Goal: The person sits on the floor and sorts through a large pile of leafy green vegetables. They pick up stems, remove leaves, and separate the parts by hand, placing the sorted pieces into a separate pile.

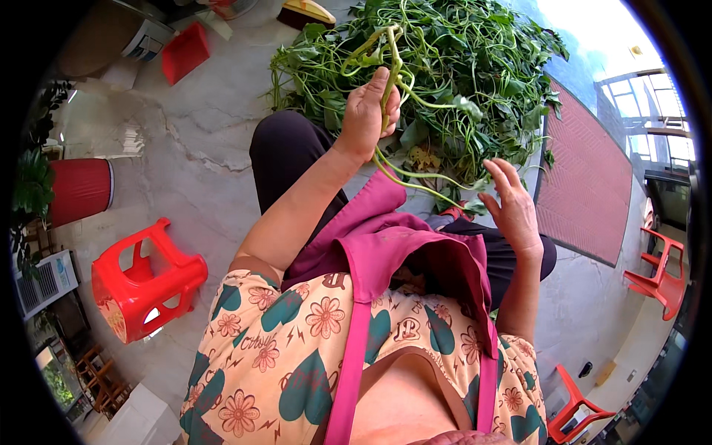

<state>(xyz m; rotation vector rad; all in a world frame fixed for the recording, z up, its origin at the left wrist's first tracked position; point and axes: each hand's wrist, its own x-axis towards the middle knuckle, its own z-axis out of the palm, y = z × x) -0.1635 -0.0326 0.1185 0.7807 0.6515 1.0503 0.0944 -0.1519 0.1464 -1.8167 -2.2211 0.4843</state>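
A large heap of leafy green vines (475, 81), tangled stems and broad leaves together, lies on the floor in front of me. My left hand (368, 115) is closed round a long pale-green vine stem (394, 55). Its thick end curls above my fist, and thin shoots with leaves trail down to the right. Close to those shoot tips is my right hand (513, 211), fingers bent but apart, with nothing visibly gripped. A small leaf sits just beside its thumb; whether they touch, I cannot tell. My magenta apron (378, 200) spreads over my lap.
Left of me a red plastic stool (148, 280) lies tipped on the marbled floor. Farther off are a red dustpan (185, 53) and a brush (305, 13). A reddish mat (582, 174) lies right of the heap. Red chairs (660, 273) stand at the far right.
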